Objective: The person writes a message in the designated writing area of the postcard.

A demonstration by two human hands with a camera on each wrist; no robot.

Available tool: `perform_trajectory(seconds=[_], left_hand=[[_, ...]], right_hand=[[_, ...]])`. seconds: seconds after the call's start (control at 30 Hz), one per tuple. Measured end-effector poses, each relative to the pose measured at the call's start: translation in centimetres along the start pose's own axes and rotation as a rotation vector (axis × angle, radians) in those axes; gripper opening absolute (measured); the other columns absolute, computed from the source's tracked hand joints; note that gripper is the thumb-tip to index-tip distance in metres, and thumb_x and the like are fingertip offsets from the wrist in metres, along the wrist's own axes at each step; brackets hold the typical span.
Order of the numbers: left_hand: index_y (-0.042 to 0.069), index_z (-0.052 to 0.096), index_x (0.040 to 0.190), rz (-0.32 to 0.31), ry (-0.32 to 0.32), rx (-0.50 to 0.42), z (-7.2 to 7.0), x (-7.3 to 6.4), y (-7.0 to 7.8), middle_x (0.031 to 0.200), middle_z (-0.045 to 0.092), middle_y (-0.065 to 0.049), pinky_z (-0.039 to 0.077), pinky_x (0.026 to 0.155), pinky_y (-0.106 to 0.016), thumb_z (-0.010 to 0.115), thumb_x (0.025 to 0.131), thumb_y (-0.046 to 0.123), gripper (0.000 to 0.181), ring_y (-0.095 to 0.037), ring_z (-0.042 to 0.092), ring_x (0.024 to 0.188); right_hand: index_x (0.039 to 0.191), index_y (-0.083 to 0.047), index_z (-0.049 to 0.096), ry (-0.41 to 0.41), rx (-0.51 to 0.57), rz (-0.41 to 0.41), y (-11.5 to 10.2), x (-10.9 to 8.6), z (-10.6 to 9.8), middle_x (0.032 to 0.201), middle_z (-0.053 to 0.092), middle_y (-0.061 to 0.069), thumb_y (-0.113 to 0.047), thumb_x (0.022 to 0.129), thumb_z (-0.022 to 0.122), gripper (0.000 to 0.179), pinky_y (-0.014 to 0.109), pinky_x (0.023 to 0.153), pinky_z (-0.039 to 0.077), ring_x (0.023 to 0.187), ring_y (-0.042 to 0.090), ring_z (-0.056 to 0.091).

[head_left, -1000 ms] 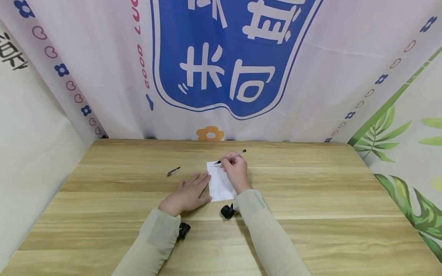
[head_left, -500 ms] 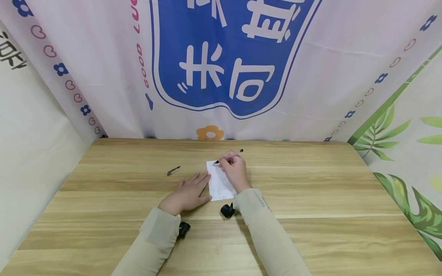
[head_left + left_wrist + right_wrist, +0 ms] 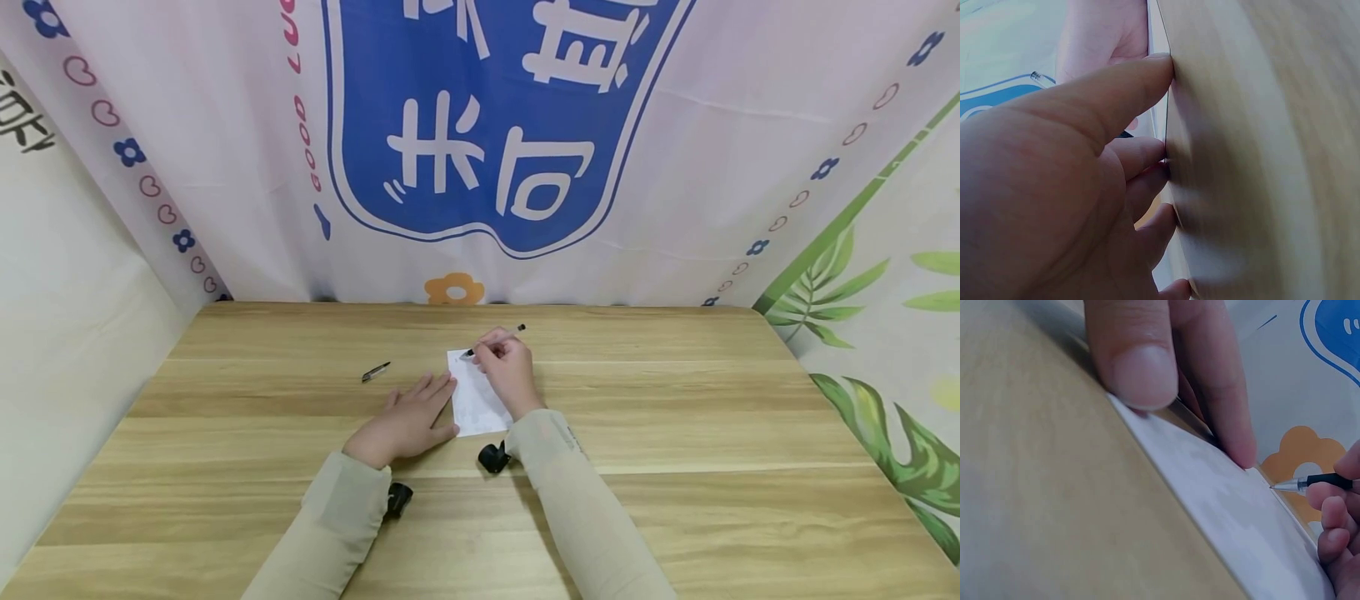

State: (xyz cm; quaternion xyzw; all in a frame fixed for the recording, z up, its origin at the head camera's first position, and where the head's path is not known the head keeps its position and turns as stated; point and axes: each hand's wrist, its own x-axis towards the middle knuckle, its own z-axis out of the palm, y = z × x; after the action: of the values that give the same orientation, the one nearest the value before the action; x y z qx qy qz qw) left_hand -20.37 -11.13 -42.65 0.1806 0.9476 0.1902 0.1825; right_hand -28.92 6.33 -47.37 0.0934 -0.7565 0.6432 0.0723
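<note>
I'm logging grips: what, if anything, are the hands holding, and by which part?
The right hand holds a pen by the black part just behind its tip; the left hand grips nothing, only touching the paper at its edge.

A small white rectangular sheet of paper (image 3: 474, 402) is lying flat on a wood-grain table (image 3: 675, 400), its long sides running away from the person. The left hand (image 3: 405, 423) is spreading beside it, thumb and fingertips touching its left edge. The right hand (image 3: 512, 371) is covering part of its right side and pinching a slim pen (image 3: 512, 333) with a clear barrel, black grip, silver cone tip and black rear end. The pen is slanting, its tip pointing down-left near the sheet's far left corner, beside a tiny dark mark (image 3: 456, 360).
</note>
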Motion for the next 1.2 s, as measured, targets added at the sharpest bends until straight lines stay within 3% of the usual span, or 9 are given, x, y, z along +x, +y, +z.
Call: perform_trajectory(seconds=[0.6,0.83,1.03,1.2], left_hand=[[0.005,0.024,0.161,0.000,0.004,0.004,0.15,0.16,-0.15,0.169,0.016,-0.011,0.008,0.116,-0.072,0.056,0.105,0.035,0.071,-0.038,0.010,0.154],[0.005,0.024,0.161,-0.001,0.005,0.001,0.13,0.17,-0.25,0.169,0.016,-0.011,0.008,0.116,-0.072,0.056,0.105,0.035,0.071,-0.038,0.010,0.154],[0.006,0.025,0.161,0.000,0.009,0.000,0.19,0.03,-0.36,0.169,0.016,-0.011,0.008,0.116,-0.072,0.056,0.105,0.036,0.071,-0.038,0.010,0.154],[0.006,0.024,0.161,0.002,0.009,0.007,0.24,-0.05,-0.25,0.169,0.016,-0.010,0.008,0.116,-0.071,0.055,0.105,0.036,0.071,-0.038,0.010,0.155]], right_hand=[[0.089,-0.001,0.070,0.005,-0.012,-0.009,-0.06,0.02,0.03,0.078,0.066,0.009,-0.004,0.096,0.063,0.010,0.020,0.056,0.046,0.062,0.013,0.057],[0.092,0.003,0.071,-0.003,-0.012,0.005,-0.60,-0.08,0.00,0.084,0.067,0.017,-0.003,0.096,0.063,0.010,0.019,0.058,0.046,0.066,0.019,0.059],[0.091,0.000,0.070,0.012,-0.008,0.011,-0.18,0.02,0.17,0.082,0.066,0.007,-0.004,0.095,0.063,0.009,0.020,0.057,0.047,0.065,0.012,0.059],[0.089,-0.001,0.069,0.038,0.015,0.010,-0.01,-0.05,0.12,0.081,0.066,0.008,-0.002,0.095,0.064,0.009,0.021,0.057,0.048,0.065,0.013,0.059]])
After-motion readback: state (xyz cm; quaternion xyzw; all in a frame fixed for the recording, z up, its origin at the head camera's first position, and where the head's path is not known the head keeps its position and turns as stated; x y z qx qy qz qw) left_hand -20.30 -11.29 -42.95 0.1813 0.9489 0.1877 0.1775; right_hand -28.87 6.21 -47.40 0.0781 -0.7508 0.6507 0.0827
